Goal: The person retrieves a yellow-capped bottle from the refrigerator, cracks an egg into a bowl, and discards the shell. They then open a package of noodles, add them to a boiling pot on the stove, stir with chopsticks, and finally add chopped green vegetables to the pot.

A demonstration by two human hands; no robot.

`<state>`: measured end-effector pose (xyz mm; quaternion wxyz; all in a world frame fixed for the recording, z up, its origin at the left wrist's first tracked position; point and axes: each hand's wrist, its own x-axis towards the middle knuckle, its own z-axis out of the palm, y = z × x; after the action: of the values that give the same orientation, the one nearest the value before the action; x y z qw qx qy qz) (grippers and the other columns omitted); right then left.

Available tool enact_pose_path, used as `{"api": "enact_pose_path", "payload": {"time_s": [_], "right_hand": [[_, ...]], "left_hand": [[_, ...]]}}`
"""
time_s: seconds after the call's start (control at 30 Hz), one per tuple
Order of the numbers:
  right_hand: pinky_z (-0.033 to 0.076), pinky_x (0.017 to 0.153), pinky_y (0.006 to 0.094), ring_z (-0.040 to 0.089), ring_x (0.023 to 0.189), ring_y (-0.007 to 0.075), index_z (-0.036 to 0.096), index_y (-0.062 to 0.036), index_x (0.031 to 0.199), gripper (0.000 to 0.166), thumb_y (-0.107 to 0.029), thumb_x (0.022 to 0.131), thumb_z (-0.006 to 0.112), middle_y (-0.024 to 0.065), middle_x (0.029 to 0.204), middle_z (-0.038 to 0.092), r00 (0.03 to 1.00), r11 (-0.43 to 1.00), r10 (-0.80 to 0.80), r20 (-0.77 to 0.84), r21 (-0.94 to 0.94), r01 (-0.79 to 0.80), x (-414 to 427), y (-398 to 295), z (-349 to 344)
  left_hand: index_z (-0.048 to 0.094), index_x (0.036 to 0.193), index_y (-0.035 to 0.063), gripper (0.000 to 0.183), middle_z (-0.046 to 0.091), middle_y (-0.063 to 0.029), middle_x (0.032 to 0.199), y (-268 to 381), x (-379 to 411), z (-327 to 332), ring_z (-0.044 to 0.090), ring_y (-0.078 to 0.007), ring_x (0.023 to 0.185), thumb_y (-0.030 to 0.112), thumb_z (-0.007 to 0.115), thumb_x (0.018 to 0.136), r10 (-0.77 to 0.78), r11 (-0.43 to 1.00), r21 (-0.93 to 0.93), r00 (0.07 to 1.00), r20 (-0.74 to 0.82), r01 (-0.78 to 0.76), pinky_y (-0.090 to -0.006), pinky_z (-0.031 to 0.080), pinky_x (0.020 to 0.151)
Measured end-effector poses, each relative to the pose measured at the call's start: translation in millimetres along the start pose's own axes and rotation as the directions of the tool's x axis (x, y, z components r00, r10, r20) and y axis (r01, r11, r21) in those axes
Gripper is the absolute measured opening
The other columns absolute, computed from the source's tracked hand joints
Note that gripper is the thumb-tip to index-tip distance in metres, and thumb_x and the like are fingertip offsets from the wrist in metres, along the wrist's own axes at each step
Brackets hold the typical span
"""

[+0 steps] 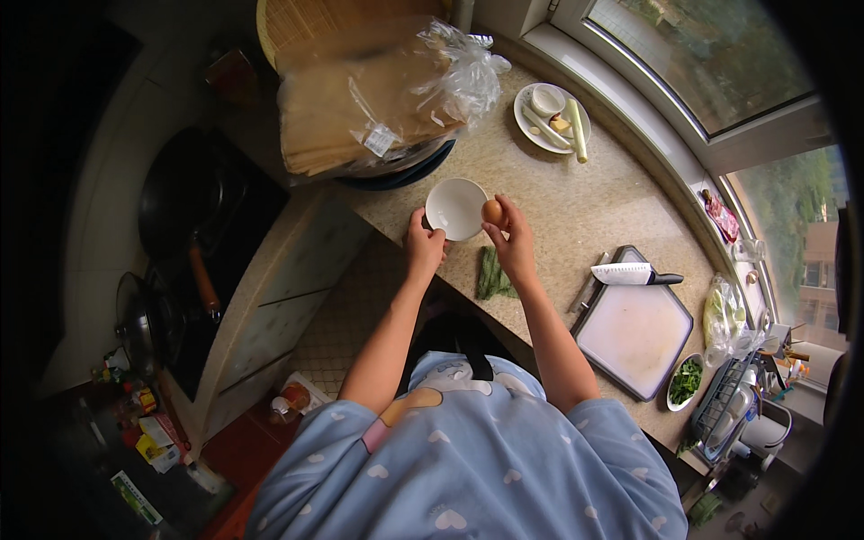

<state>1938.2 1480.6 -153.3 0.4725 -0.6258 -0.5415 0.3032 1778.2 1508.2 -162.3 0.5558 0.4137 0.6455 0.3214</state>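
Observation:
My left hand (426, 244) grips the near left rim of a white bowl (456, 208) at the counter's edge. No contents show in the bowl. Between the thumb and fingers of my right hand (511, 233) is a brown egg (493, 212), held close beside the bowl's right rim. The egg's shell looks whole from here. A folded green cloth (493, 273) lies on the counter just below my right hand, partly hidden by my wrist.
A kitchen knife (624, 273) lies across a white cutting board (631, 337) on the right. Beyond stands a plate (525, 102) with scallion pieces and a small bowl. A bowl of chopped greens (685, 383) sits lower right. Left are a bagged brown stack (364, 101) and a wok (179, 196).

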Motion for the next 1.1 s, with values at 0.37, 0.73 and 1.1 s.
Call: {"api": "enact_pose_path", "payload": {"time_s": [0.37,0.73,1.1], "right_hand": [[0.047,0.068,0.0265,0.057,0.075,0.0145,0.044,-0.0004,0.119,0.051,-0.021,0.079,0.067,0.0119,0.088,0.061,0.848,0.881,0.286,0.447,0.224,-0.416,47.2,-3.5,-12.3],[0.045,0.070,0.0262,0.055,0.076,0.0117,0.057,0.0013,0.108,0.038,-0.017,0.076,0.069,0.0051,0.090,0.061,0.788,0.958,0.175,0.590,0.082,-0.274,53.0,-6.9,-22.5],[0.046,0.071,0.0365,0.056,0.077,0.0303,0.059,-0.0036,0.101,0.037,0.000,0.065,0.064,0.0126,0.084,0.055,0.894,0.953,-0.134,0.427,-0.193,0.235,41.8,-29.6,-30.1]], "left_hand": [[0.045,0.124,0.0061,0.056,0.048,-0.0145,0.108,16.4,-11.2,5.0,0.052,-0.0287,0.091,0.004,0.062,0.071,0.571,0.741,0.415,0.820,0.024,-0.528,-0.0360,0.043,0.081],[0.058,0.111,0.0026,0.040,0.058,-0.0109,0.103,53.5,14.7,4.6,0.059,-0.0218,0.091,-0.003,0.058,0.071,0.512,0.770,0.113,0.714,0.477,-0.628,-0.0286,0.048,0.074],[0.058,0.108,0.0011,0.040,0.057,-0.0133,0.101,56.3,12.2,1.3,0.057,-0.0284,0.092,-0.006,0.060,0.068,0.555,0.586,0.365,0.687,0.470,-0.723,-0.0319,0.045,0.080]]}}
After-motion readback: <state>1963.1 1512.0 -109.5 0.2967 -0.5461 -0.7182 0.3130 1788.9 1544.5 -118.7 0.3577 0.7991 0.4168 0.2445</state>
